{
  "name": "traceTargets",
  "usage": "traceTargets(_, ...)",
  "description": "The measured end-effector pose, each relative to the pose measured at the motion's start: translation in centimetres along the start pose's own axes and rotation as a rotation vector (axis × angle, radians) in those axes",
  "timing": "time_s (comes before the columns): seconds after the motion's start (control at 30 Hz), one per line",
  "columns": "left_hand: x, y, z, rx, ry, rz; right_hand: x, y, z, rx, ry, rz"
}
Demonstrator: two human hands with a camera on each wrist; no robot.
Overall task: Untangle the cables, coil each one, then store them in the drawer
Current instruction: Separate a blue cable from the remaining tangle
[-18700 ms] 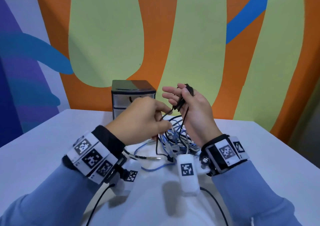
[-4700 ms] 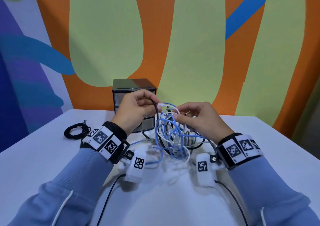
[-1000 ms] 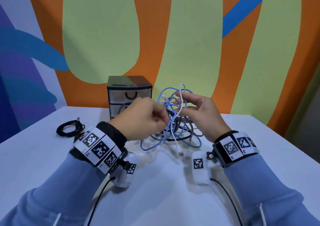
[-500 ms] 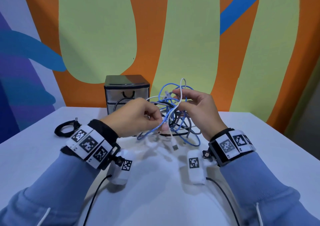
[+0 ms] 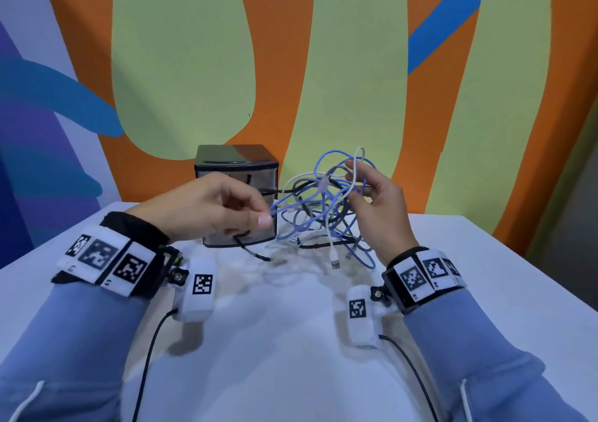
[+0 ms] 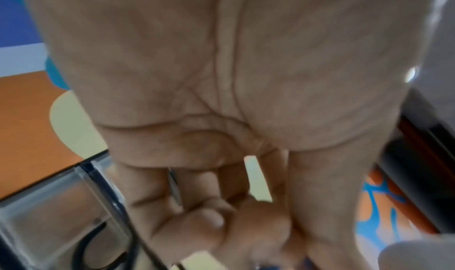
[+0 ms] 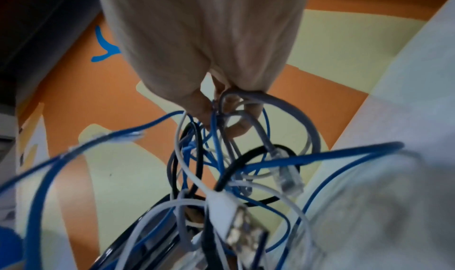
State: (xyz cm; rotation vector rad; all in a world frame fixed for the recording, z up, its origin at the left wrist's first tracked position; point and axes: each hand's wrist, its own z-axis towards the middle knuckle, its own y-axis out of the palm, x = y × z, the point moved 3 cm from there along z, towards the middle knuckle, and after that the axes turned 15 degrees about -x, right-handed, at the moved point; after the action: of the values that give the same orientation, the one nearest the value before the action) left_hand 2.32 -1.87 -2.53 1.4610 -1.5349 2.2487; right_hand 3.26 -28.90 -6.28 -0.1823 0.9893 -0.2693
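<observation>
Both hands work mid-frame: left hand (image 5: 223,208) pinches a blue cable (image 5: 293,203), right hand (image 5: 377,201) grips the tangle (image 5: 323,214). Best drawn slowly, feeding loops free.

No words, brand names or numbers can be read anywhere. The only signs are black-and-white square code markers (machine patterns, not lettering): three on the white band of the left wrist (image 5: 106,259), three on the band of the right wrist (image 5: 424,274), and one each on the white camera pod under the left wrist (image 5: 199,287) and the pod under the right wrist (image 5: 359,313). The drawer unit (image 5: 238,162) shows no legible label.
</observation>
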Motion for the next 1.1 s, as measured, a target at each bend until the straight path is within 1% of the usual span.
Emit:
traceTargets(0.07,0.0,-0.6,-0.4,0.132,0.045,-0.114,0.5,-0.6,0.2,0.027,0.039,0.055)
traceTargets(0.13,0.0,-1.1,-0.4,0.249,0.033,-0.219,0.4,-0.8,0.3,0.014,0.077,0.153)
traceTargets(0.27,-0.6,-1.4,0.2,0.351,-0.079,-0.441,-0.2,-0.8,0.1,0.009,0.117,0.251)
traceTargets(0.33,-1.1,-1.5,0.3,0.399,-0.129,-0.408,0.0,-0.9,0.0,0.038,0.142,0.324)
traceTargets(0.43,-2.1,-1.0,0.9,0.423,-0.151,-0.315,0.1,-1.2,0.0,0.074,0.19,0.416)
traceTargets(0.6,-3.4,-1.1,1.7,0.513,-0.166,-0.375,0.1,-1.3,-0.3,0.068,0.235,0.5)
traceTargets(0.77,-3.1,0.2,2.3,0.443,-0.218,-0.338,-0.5,-0.5,-0.6,0.031,0.185,0.577)
traceTargets(0.8,-3.0,0.7,2.5,0.412,-0.22,-0.359,-0.7,-0.3,-0.7,0.022,0.175,0.589)
traceTargets(0.87,-2.6,1.7,2.8,0.306,-0.228,-0.366,-1.1,0.3,-0.9,0.007,0.151,0.562)
traceTargets(0.97,-1.9,2.5,2.9,0.175,-0.244,-0.3,-1.6,1.1,-1.1,0.001,0.112,0.497)
traceTargets(1.03,-1.9,2.6,3.0,0.153,-0.224,-0.3,-1.6,1.2,-1.2,-0.007,0.096,0.491)
traceTargets(1.1,-2.0,2.5,3.1,0.186,-0.175,-0.334,-1.5,0.9,-1.0,-0.036,0.15,0.494)
